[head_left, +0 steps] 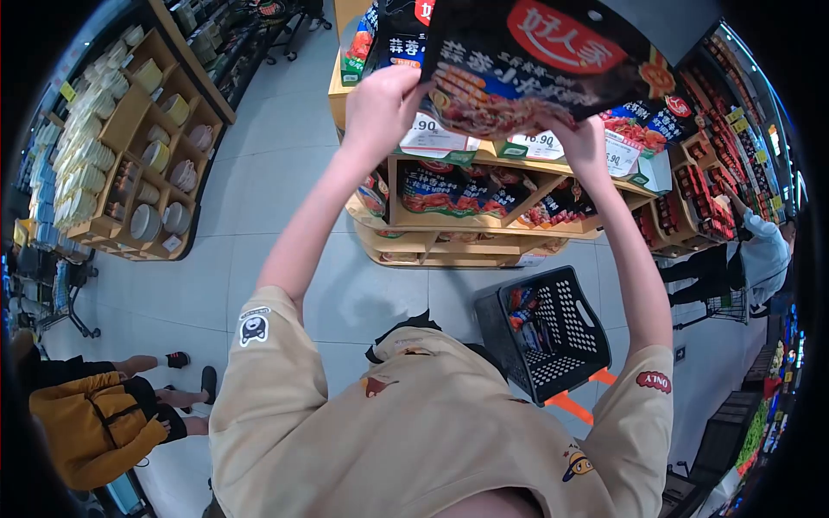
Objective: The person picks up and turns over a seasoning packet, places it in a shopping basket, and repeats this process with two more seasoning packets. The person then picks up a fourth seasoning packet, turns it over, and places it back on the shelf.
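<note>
A large black food pouch [535, 73] with a red logo and a picture of food is raised in front of me, tilted, at the top of the head view. My left hand [380, 108] is closed on its left edge. Its lower right edge is in my right hand [585, 145], closed with the thumb toward the pouch. Behind it stands a wooden display shelf [484, 223] with price cards [534, 145] along the upper ledge. Similar pouches [458, 187] fill the shelf level below. Part of the upper row is hidden by the pouch.
A black shopping basket [566, 324] with orange handle parts and several packets inside sits at my right. Shelves of bowls [164, 129] stand left. A person in a mustard jacket [91, 423] is lower left; another person [764, 259] with a cart [725, 306] is right.
</note>
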The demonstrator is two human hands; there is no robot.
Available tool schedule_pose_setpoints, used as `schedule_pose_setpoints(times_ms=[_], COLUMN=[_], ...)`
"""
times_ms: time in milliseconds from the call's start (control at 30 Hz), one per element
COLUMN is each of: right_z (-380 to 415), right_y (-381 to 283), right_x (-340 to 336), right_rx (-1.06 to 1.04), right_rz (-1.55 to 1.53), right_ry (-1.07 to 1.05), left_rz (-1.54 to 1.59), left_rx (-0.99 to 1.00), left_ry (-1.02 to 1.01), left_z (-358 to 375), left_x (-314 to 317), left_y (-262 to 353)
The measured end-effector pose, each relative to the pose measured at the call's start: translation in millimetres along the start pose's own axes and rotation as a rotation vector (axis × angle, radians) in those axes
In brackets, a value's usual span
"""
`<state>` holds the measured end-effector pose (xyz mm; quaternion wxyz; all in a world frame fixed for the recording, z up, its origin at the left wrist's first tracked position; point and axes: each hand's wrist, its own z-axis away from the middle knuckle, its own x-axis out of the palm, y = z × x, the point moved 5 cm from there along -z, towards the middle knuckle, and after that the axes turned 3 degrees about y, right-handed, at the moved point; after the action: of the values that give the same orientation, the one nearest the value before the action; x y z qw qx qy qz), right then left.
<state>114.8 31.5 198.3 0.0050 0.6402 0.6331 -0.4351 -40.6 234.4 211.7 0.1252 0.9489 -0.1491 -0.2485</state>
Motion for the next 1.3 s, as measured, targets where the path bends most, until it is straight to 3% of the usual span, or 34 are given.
schedule_pose_setpoints(times_ms=[67, 133, 367, 500, 600, 767, 933, 1033, 1100, 1167, 1300], right_z=[-30, -56, -99, -93, -86, -80, -73, -61, -56, -53, -42], right_y=[-10, -17, 17, 28, 36, 47, 53, 41, 41, 41, 42], right_x=[1, 5, 39, 55, 67, 80, 92, 88, 85, 79, 68], right_rx=[-0.146, -0.15, 0.032, 0.145, 0.077, 0.219, 0.202, 0.219, 0.197, 0.207, 0.14], right_rz=[0.137, 0.308, 0.341, 0.396, 0.355, 0.069, 0.182, 0.402, 0.317, 0.221, 0.147], right_ry=[0.05, 0.029, -0.008, -0.072, -0.077, -0.121, -0.139, -0.205, -0.188, -0.176, -0.089], left_rz=[-0.053, -0.078, 0.08, 0.09, 0.019, 0.029, 0.008, -0.014, -0.019, 0.23, 0.344], left_rx=[0.014, -0.015, -0.191, -0.24, -0.304, -0.368, -0.386, -0.394, -0.417, -0.464, -0.47], left_ry=[0.028, 0.038, -0.073, -0.105, -0.238, -0.295, -0.4, -0.469, -0.529, -0.243, -0.138], left_z=[-20, -35, -43, -30, -19, -11, -2, 5, 9, 9, 12], left_x=[-6, -1, 12, 21, 29, 32, 45, 44, 48, 40, 20], left_y=[-14, -42, -85, -96, -105, -120, -145, -144, -145, -155, -135])
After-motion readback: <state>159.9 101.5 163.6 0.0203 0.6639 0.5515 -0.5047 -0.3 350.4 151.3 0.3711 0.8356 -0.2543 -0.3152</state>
